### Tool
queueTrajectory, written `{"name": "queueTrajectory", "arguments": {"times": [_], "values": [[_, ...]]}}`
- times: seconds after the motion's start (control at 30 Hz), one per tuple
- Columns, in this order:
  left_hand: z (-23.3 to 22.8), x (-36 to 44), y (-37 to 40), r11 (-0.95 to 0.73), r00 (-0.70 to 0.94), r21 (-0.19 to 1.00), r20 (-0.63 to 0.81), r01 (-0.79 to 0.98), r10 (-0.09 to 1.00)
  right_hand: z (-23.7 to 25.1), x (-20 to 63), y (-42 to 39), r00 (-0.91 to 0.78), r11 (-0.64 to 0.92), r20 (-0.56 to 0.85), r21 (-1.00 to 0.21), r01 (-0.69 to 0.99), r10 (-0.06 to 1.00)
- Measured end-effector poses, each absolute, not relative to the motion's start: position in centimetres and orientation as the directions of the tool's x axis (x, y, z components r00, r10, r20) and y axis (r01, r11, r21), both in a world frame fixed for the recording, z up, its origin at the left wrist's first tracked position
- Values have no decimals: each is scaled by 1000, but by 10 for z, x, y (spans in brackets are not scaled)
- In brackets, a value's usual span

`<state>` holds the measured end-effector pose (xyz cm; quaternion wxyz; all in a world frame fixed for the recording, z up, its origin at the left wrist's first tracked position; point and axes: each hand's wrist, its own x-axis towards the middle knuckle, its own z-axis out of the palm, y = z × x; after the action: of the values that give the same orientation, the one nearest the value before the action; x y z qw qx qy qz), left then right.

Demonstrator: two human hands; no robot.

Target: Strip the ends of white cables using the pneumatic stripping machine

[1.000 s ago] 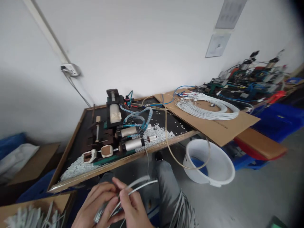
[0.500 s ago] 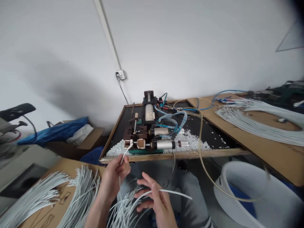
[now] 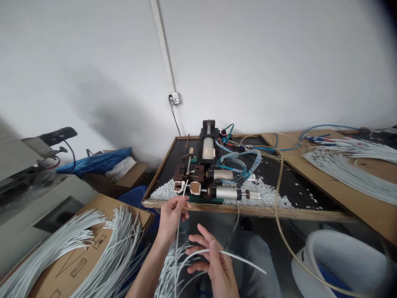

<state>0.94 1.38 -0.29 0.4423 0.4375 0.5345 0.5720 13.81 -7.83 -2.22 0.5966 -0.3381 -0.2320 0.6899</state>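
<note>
My left hand (image 3: 174, 216) is closed in a pinch on a thin white cable (image 3: 185, 188). The cable's upper end stands at the gap between two brown jaws (image 3: 195, 188) of a pneumatic machine (image 3: 223, 192). Below this hand the cable runs down toward a loose white bundle (image 3: 169, 271) at my lap. Lower right, my right hand (image 3: 217, 265) has its fingers spread, with another white cable (image 3: 243, 260) caught across it at the thumb. That cable's free end sticks out to the right over my leg.
White scraps (image 3: 273, 196) lie around the machine on a black wood-edged table (image 3: 294, 213). Cable bundles lie on cardboard (image 3: 70, 269) at left and at far right. A white bin (image 3: 305, 265) stands lower right, with a yellowish hose (image 3: 277, 215) hanging before it.
The view has swung left. My left hand has moved slightly up and right relative to the machine, taking the cable end from the left jaw to the gap. My right hand keeps its pose.
</note>
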Motion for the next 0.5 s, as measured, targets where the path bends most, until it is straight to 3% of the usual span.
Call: {"name": "queueTrajectory", "arguments": {"times": [0.2,0.4,0.5], "values": [[-16,13,11,41,-242,994,-65,-101,968,-19,144,-78,-70,-196,-203,-706,-681,977],[-20,-3,-23,343,56,890,-342,-302,938,-21,146,-77,-63,-162,-164,-706,-690,984],[-16,-9,-41,401,75,814,-409,-419,909,-23,145,-78,-86,-178,-164,-707,-684,983]]}}
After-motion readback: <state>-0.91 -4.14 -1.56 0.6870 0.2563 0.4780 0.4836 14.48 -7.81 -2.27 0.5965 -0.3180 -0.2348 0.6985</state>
